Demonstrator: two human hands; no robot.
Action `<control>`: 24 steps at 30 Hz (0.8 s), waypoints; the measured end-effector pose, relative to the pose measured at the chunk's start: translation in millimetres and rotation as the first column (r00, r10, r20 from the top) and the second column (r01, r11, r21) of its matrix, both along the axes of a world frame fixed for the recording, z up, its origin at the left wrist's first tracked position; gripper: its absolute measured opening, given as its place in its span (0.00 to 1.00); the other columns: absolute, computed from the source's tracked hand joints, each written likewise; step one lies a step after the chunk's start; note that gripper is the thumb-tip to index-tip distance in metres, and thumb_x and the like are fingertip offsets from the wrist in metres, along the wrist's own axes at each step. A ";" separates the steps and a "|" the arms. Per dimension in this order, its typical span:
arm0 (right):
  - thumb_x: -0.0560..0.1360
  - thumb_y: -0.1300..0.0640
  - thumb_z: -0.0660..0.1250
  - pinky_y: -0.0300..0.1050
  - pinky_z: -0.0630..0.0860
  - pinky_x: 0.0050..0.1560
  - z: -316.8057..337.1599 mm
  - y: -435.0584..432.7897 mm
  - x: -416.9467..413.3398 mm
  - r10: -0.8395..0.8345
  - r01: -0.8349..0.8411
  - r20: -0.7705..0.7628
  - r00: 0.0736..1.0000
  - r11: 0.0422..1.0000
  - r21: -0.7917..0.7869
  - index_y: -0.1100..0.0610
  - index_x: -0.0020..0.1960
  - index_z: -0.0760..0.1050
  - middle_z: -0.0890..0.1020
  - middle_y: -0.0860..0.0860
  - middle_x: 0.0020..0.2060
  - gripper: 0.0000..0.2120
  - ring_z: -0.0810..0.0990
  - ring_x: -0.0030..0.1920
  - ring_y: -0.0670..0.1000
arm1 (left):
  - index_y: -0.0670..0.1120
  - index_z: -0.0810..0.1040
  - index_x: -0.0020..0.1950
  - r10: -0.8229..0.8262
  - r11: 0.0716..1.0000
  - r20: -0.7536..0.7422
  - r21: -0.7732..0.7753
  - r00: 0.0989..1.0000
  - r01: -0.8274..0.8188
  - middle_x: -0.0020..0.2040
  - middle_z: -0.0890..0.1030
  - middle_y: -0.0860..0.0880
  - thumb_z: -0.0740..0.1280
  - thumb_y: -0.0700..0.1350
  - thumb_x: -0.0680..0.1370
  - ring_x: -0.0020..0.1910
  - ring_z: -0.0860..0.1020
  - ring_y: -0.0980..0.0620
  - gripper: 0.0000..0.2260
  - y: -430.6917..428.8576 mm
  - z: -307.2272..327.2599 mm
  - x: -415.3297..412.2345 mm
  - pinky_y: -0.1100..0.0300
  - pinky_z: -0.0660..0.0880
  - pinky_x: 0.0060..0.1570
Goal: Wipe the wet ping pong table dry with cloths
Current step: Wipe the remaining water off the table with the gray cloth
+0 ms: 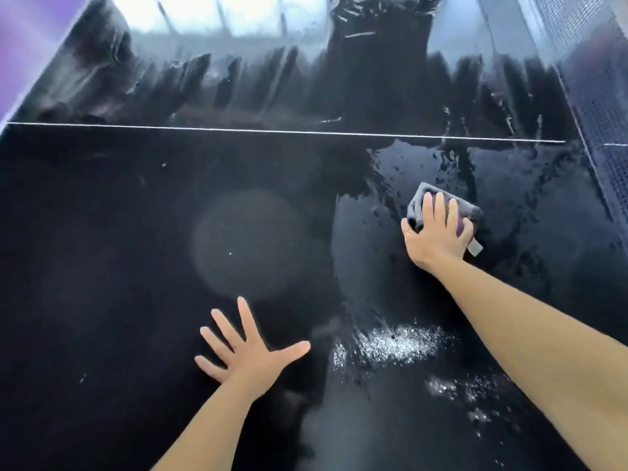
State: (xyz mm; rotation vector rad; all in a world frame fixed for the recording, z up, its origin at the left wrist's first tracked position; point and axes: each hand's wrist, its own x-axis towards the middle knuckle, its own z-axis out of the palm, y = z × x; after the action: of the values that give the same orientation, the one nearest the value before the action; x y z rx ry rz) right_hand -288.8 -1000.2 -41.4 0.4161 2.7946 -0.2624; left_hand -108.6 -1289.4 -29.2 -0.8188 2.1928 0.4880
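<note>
The right hand (438, 234) presses a folded grey cloth (441, 207) onto the wet black desk (102, 215) at the right of the frame, fingers curled over it. The left hand (248, 351) rests flat, fingers spread wide, at lower centre. A white line (272, 130) crosses the desk above.

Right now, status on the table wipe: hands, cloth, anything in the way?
Right hand presses grey cloth on wet table. Left hand flat, fingers spread, no cloth. Water beads near side, unwiped. Nothing blocking.
</note>
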 end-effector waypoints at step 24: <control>0.83 0.59 0.61 0.41 0.79 0.57 89.6 -70.8 19.3 -0.019 0.437 0.441 0.897 0.191 -0.879 0.57 0.53 0.79 0.84 0.53 0.53 0.08 0.85 0.52 0.48 | 0.62 0.12 0.62 0.021 1.000 0.129 -0.017 0.991 -0.019 0.64 0.14 0.49 0.63 0.80 0.64 0.74 0.23 0.40 0.60 2.0 5.9 -13.5 0.35 0.33 0.73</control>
State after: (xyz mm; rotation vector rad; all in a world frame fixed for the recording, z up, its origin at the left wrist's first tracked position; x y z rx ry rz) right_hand -269.5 -1071.1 48.2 0.4610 1.6259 -1.7290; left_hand -122.1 -1287.4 -23.3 -0.8582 2.0731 0.4159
